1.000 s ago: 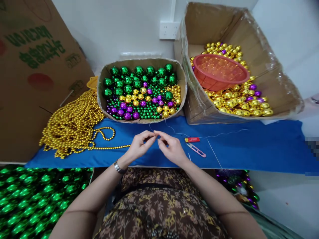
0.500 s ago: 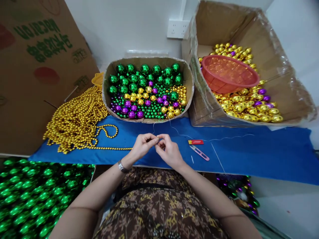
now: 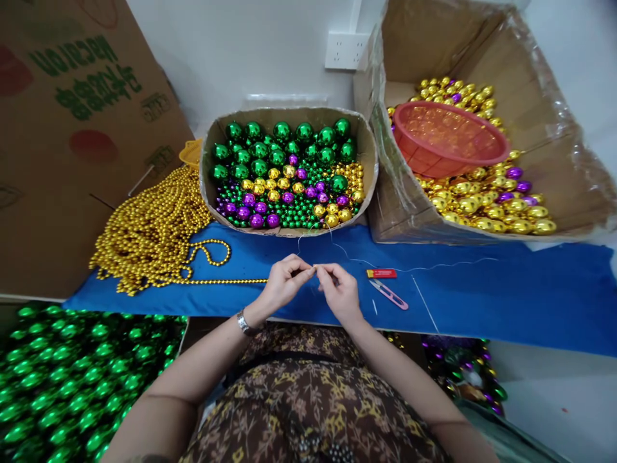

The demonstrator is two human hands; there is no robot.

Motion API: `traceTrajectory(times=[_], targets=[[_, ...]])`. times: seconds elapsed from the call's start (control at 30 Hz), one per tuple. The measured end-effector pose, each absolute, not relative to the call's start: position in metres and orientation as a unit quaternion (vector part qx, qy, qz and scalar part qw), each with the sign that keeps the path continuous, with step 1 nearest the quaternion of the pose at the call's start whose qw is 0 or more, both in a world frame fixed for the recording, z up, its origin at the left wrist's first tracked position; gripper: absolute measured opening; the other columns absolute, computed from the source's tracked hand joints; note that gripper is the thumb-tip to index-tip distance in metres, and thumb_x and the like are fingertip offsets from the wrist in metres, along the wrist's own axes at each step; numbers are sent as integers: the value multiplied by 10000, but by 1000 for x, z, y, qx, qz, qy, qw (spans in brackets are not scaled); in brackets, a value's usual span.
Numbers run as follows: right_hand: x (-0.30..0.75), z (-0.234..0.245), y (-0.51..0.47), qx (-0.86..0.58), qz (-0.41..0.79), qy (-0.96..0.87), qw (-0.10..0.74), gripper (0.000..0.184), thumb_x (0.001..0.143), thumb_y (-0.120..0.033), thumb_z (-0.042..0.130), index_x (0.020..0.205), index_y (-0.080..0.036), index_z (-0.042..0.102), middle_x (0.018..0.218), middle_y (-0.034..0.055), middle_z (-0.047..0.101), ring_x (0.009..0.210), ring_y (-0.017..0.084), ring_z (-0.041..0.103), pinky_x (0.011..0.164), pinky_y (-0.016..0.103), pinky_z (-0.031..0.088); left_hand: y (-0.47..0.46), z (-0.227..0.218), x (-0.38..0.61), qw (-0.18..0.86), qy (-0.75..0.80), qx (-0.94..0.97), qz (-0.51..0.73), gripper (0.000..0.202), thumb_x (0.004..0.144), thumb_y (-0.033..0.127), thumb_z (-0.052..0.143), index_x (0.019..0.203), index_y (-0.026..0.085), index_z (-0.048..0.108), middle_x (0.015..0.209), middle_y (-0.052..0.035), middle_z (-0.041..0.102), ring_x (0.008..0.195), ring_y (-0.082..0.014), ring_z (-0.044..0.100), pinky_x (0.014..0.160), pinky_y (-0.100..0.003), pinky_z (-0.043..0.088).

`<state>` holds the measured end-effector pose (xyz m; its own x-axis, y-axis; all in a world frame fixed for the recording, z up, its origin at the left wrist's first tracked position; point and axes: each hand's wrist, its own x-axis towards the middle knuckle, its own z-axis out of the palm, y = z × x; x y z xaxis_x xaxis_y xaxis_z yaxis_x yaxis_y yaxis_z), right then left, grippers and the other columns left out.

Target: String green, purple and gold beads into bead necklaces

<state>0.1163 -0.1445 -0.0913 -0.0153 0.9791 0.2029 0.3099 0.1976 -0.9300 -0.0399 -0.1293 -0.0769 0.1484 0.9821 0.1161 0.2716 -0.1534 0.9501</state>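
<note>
Through the head view I am noting the left hand (image 3: 288, 280) and right hand (image 3: 340, 292) meeting at the fingertips over the blue cloth (image 3: 472, 292), both pinching narrowly at a small gold piece (image 3: 315, 266); I cannot tell what it is. The pale thread (image 3: 348, 258) is looping beyond the fingers to the near edge of the bead box (image 3: 369, 161), then trailing rightward. The gold bead string (image 3: 226, 281) is lying leftward, its long axis running crosswise, and is passing from sight at the left hand, the nearer one. The snips (image 3: 385, 291) and red lighter (image 3: 383, 273) are lying to the right, clear of both hands. Against half a second ago, both hands are sitting slightly farther right; the snips and red lighter are staying put.
</note>
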Motion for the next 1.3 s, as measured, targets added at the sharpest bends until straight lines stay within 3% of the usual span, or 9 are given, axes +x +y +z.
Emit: traceTrajectory(times=[0.1, 0.17, 0.3, 0.43, 0.6, 0.73, 0.87, 1.13, 1.3], targets=[[125, -90, -137, -547, 359, -595, 466, 328, 909, -458, 508, 784, -185, 640, 674, 16, 649, 566, 119, 585, 573, 232, 486, -127, -80, -46, 433, 527, 593, 428, 225, 751, 360, 702, 659, 155, 695, 657, -15, 600, 631, -121, 532, 592, -242, 402], [128, -89, -133, -547, 357, -592, 472, 308, 895, -468, 528, 869, -190, 656, 783, 39, 688, 636, 128, 615, 630, 241, 502, -126, -80, -49, 476, 540, 531, 447, 246, 722, 382, 728, 662, 147, 691, 603, 4, 571, 560, -97, 471, 530, -225, 355], [116, -94, -134, -473, 564, -541, 407, 383, 897, -516, 487, 1095, -215, 617, 980, 51, 697, 562, 92, 601, 520, 214, 463, -127, -76, -49, 549, 517, 446, 482, 272, 696, 402, 759, 727, 136, 708, 603, 0, 608, 528, -83, 453, 498, -214, 339], [100, -102, -139, -429, 655, -489, 386, 373, 880, -544, 499, 907, -187, 603, 803, 11, 662, 502, 70, 549, 471, 187, 402, -131, -73, -46, 558, 507, 430, 497, 260, 686, 386, 772, 732, 137, 710, 657, -22, 658, 583, -102, 527, 531, -214, 390], [116, -91, -135, -426, 536, -642, 346, 230, 924, -405, 500, 856, -196, 567, 741, -19, 625, 576, 93, 579, 577, 216, 450, -133, -76, -52, 577, 501, 429, 482, 268, 681, 390, 775, 743, 136, 719, 692, -18, 649, 538, -74, 469, 496, -208, 366], [132, -78, -126, -430, 266, -809, 299, 204, 977, -290, 434, 930, -197, 609, 856, 35, 652, 773, 133, 616, 694, 237, 437, -134, -76, -60, 592, 490, 460, 444, 275, 685, 400, 771, 720, 134, 710, 660, -1, 602, 532, -70, 449, 492, -209, 347], [132, -79, -115, -390, 77, -877, 271, 233, 985, -293, 443, 934, -195, 648, 880, 50, 666, 781, 136, 600, 703, 241, 418, -135, -74, -65, 639, 473, 476, 377, 291, 698, 411, 760, 725, 129, 698, 673, -9, 605, 549, -70, 437, 496, -204, 331], [124, -77, -122, -408, 48, -830, 376, 212, 949, -225, 504, 1094, -185, 654, 997, 89, 652, 911, 158, 618, 805, 254, 482, -139, -78, -59, 627, 481, 439, 428, 306, 704, 417, 757, 746, 128, 666, 642, 12, 561, 519, -56, 387, 480, -201, 287], [116, -79, -138, -423, 64, -821, 377, 183, 945, -244, 514, 994, -199, 685, 857, 50, 669, 780, 137, 632, 738, 241, 487, -140, -83, -56, 537, 500, 513, 446, 275, 759, 420, 709, 766, 146, 690, 725, -5, 577, 571, -76, 440, 515, -214, 342]])
